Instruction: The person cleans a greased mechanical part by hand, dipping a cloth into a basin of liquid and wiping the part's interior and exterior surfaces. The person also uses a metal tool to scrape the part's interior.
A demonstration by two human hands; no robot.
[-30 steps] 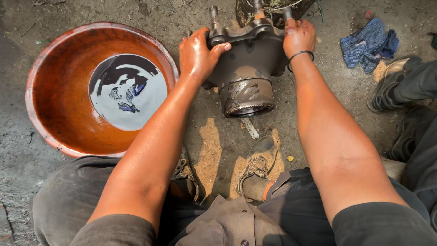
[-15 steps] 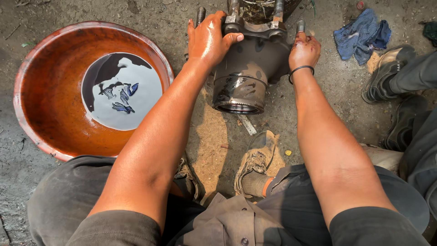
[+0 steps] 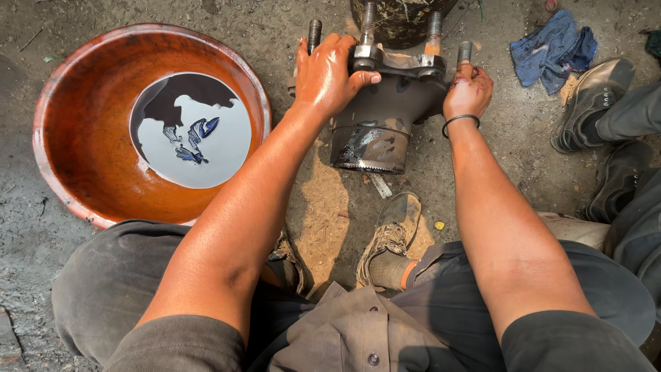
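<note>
A wide orange metal basin (image 3: 76,131) holding dark liquid sat far left on the concrete floor (image 3: 206,21). The left hand (image 3: 329,76) gripped the dark, greasy studded metal hub (image 3: 382,114); the right hand (image 3: 468,89) clasped its right edge. A blue rag (image 3: 551,48) lay far right.

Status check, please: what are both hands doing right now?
Left hand grips wheel hub flange. Right hand on a stud. Orange basin alongside, apart.
</note>
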